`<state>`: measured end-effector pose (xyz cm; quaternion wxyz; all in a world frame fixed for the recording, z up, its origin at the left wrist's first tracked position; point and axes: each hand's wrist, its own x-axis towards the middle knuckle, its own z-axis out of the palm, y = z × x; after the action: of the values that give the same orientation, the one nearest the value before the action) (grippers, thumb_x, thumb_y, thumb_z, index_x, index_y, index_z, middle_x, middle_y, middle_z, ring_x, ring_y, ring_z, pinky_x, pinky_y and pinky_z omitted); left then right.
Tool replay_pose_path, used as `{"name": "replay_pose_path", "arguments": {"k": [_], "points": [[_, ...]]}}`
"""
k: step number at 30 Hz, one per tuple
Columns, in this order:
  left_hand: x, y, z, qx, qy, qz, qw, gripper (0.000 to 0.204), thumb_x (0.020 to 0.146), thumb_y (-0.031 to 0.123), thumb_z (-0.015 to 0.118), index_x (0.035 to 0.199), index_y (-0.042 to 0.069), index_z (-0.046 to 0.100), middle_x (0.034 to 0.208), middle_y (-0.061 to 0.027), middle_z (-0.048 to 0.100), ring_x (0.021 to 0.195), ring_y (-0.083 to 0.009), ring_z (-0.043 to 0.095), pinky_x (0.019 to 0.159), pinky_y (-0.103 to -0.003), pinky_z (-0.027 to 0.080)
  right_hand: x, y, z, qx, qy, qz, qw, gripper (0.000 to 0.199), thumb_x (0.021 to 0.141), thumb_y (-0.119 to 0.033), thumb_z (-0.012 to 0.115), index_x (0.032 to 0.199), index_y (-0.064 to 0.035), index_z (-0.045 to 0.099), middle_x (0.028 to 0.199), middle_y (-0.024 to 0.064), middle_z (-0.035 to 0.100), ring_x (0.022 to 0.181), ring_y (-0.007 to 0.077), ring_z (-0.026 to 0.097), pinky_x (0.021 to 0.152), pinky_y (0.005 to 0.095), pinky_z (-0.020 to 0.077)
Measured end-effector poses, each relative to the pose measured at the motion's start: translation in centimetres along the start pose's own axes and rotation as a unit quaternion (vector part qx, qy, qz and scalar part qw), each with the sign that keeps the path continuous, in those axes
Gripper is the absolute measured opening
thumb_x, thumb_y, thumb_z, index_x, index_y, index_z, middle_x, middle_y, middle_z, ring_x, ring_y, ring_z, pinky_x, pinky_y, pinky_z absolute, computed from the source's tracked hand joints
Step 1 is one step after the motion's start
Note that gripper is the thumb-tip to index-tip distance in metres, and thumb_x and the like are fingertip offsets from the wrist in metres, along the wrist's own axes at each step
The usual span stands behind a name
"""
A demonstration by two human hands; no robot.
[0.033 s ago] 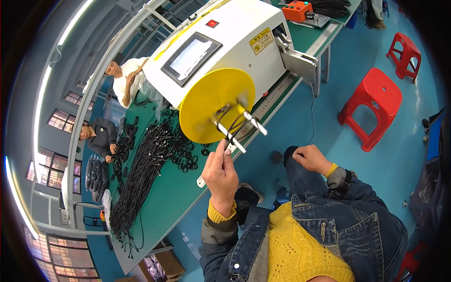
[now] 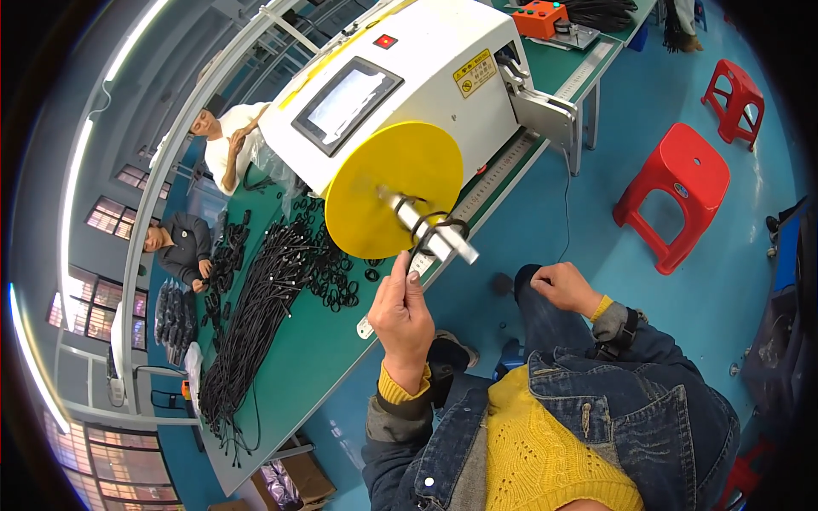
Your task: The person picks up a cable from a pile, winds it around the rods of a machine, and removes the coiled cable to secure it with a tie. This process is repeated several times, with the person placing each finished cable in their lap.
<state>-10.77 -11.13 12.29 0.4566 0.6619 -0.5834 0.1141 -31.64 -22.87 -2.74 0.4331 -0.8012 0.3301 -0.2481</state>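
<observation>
My left hand [image 2: 402,319] pinches a black cable [image 2: 417,253] between thumb and fingertips, just below the yellow disc [image 2: 362,196] of a white winding machine [image 2: 434,85]. Loops of that cable lie around the bright metal prongs [image 2: 463,248] sticking out from the disc. The prongs are smeared near the disc, as if turning. My right hand [image 2: 564,289] rests by my knee, fingers curled in, with nothing seen in it. On the green table [image 2: 328,349], left of my left hand, lie a long bundle of black cables [image 2: 264,298] and several small coiled ones [image 2: 341,294].
Two people sit at the table's far left side, one handling black cables. Two red stools [image 2: 682,183] stand on the blue floor at right. An orange control box [image 2: 540,19] sits behind the machine. An open cardboard box [image 2: 305,479] is under the table.
The prongs have turned about the disc, and the cable loops on them have shifted with them. Both my hands keep their places.
</observation>
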Motion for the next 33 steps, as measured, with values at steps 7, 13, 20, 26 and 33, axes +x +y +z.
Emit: {"name": "replay_pose_path", "arguments": {"k": [7, 13, 20, 26, 33], "points": [[0.2, 1.4, 1.6, 0.036, 0.015, 0.055, 0.998, 0.033, 0.081, -0.001, 0.055, 0.114, -0.003, 0.054, 0.067, -0.0124, 0.054, 0.054, -0.0214, 0.053, 0.049, -0.032, 0.042, 0.5, 0.2, -0.1, -0.012, 0.007, -0.025, 1.0, 0.014, 0.077, -0.014, 0.055, 0.077, -0.0022, 0.063, 0.068, 0.0142, 0.06, 0.062, 0.0288, 0.059, 0.057, 0.0345, 0.0454], [2.5, 4.2, 1.9, 0.274, -0.036, 0.129, 0.952, 0.036, 0.076, 0.001, 0.06, 0.112, -0.003, 0.055, 0.071, -0.0104, 0.052, 0.059, -0.0244, 0.052, 0.052, -0.033, 0.044, 3.6, -6.7, -2.4, 0.057, 0.129, -0.185, 0.973, 0.01, 0.077, -0.01, 0.06, 0.083, -0.0027, 0.061, 0.07, 0.0122, 0.06, 0.06, 0.0261, 0.058, 0.055, 0.0322, 0.0454], [3.2, 4.9, 2.8, 0.278, -0.012, 0.205, 0.938, 0.035, 0.074, 0.005, 0.064, 0.107, -0.002, 0.057, 0.073, -0.0092, 0.048, 0.065, -0.0252, 0.049, 0.057, -0.034, 0.042, 6.8, -12.0, -2.5, 0.161, 0.106, -0.207, 0.959, 0.031, 0.075, -0.011, 0.068, 0.099, -0.0001, 0.053, 0.065, 0.0065, 0.059, 0.053, 0.0133, 0.055, 0.051, 0.025, 0.0443], [2.1, 4.8, 3.4, 0.283, -0.015, 0.145, 0.948, 0.039, 0.076, 0.007, 0.059, 0.113, -0.004, 0.053, 0.086, -0.014, 0.047, 0.073, -0.0273, 0.046, 0.065, -0.035, 0.04, 7.6, -11.9, -2.3, 0.284, 0.078, -0.165, 0.941, 0.04, 0.074, -0.014, 0.07, 0.104, 0.0005, 0.048, 0.064, 0.0017, 0.059, 0.054, 0.0094, 0.054, 0.05, 0.0231, 0.0433], [3.0, 3.2, 3.0, 0.204, -0.111, 0.036, 0.972, 0.058, 0.084, 0.012, 0.046, 0.129, -0.015, 0.022, 0.116, -0.0327, 0.035, 0.105, -0.0432, 0.038, 0.093, -0.046, 0.03, 9.6, -11.5, -3.7, 0.164, 0.072, -0.227, 0.957, 0.07, 0.07, -0.017, 0.074, 0.125, 0.001, 0.034, 0.09, 0.0125, 0.058, 0.073, 0.0171, 0.059, 0.065, 0.0274, 0.0491]]}}
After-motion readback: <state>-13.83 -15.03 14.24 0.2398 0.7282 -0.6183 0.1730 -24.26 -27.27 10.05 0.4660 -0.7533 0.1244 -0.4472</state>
